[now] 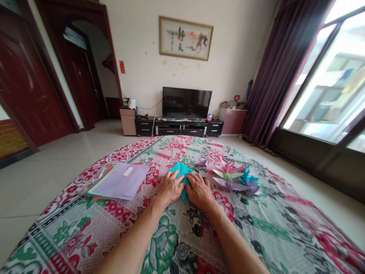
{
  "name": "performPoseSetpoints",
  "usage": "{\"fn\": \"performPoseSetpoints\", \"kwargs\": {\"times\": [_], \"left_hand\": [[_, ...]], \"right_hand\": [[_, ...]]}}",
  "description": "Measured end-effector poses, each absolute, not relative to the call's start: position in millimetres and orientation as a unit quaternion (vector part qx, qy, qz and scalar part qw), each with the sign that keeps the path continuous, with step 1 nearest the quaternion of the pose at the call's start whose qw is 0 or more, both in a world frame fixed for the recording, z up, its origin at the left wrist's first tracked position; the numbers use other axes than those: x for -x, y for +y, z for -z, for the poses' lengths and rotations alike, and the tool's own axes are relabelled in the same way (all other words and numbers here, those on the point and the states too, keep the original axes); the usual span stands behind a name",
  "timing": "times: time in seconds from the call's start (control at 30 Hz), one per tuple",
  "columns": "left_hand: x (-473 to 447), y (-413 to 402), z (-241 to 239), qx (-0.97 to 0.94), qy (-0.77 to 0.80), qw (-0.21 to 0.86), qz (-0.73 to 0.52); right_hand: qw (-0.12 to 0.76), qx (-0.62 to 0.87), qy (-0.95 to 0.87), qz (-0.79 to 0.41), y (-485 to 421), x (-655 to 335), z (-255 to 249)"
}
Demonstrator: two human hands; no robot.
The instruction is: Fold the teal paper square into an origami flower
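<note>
Head view: a round tabletop under a textured floral cloth [171, 236], with a TV room behind. The left hand [169, 189] and right hand [200, 191] lie flat, fingers stretched out, pressing a pointed teal paper fold [181, 169] at the centre. A smooth stack of lilac sheets [121, 185] sits to the left, spiky paper flowers [232, 176] to the right.

Daylight floods through the tall glass window [327, 83] at right, blown out to white; wide-angle distortion curves the edges.

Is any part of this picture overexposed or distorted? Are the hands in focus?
Head view: the window is blown out white; the wide lens bends the door and the tablecloth edge; left hand, right hand and teal paper are sharp.
</note>
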State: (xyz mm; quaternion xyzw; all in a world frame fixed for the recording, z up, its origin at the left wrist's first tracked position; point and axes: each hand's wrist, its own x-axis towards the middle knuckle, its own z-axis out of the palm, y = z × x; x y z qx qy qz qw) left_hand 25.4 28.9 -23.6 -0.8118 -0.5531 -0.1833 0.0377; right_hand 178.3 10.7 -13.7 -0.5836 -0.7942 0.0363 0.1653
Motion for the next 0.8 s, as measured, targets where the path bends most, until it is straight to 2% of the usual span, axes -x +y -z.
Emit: {"fn": "performPoseSetpoints", "kwargs": {"times": [0.8], "left_hand": [[-27.0,31.7,29.6,0.804,-0.568,0.034,0.176]], "right_hand": [[0.140,0.637,-0.758,-0.022,34.2,-172.2,17.5]]}}
